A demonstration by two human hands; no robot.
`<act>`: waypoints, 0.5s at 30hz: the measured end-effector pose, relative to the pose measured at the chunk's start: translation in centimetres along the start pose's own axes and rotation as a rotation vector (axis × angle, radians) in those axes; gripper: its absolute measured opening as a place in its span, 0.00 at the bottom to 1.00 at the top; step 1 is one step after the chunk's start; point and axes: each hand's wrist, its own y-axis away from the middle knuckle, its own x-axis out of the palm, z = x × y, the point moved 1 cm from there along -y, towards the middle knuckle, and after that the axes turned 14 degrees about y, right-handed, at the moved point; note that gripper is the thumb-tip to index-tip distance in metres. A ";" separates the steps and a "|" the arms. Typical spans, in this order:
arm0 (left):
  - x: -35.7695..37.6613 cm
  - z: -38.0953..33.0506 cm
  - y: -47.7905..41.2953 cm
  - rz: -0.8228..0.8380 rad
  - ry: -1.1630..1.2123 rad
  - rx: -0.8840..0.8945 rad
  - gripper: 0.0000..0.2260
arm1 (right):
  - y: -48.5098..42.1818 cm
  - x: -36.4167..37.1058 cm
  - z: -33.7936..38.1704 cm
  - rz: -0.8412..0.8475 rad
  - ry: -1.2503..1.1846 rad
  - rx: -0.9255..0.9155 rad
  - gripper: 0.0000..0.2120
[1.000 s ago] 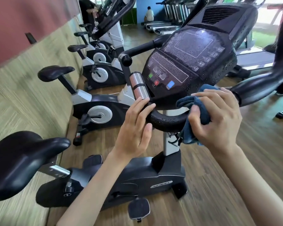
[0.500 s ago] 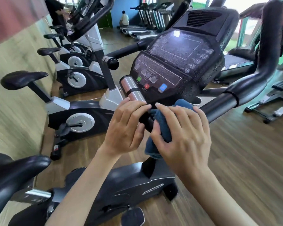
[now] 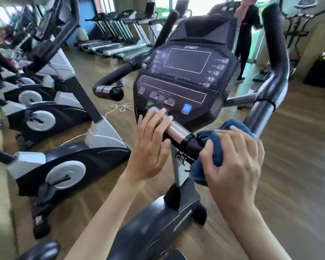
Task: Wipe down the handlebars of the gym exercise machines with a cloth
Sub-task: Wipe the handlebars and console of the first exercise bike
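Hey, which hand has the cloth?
The right hand: it grips the blue cloth around the handlebar. The left hand rests bare on the metal grip.

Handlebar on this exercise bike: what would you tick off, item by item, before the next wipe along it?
1. Blue cloth wrapped over the handlebar: ok.
2. Right hand grips the cloth: ok.
3. Left hand rests on the bar: ok.
4. Metal sleeve free for the cloth to pass: not ok, the left hand lies across it.
5. Left hand off the red button: cannot tell, they overlap in this view.
6. Cloth damp enough: cannot tell.
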 end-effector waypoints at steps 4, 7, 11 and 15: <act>0.2 0.4 -0.1 -0.010 0.058 -0.009 0.19 | 0.7 0.2 3.3 0.040 0.227 0.064 0.13; 0.0 0.6 0.0 -0.004 0.105 -0.018 0.19 | 1.4 0.4 5.6 0.140 0.302 0.038 0.17; -0.3 0.8 0.1 0.006 0.125 -0.009 0.20 | 1.6 -1.0 3.6 0.222 0.354 -0.147 0.20; -0.8 1.4 0.1 -0.037 0.169 -0.037 0.19 | 1.3 -1.0 1.7 0.162 0.351 -0.265 0.21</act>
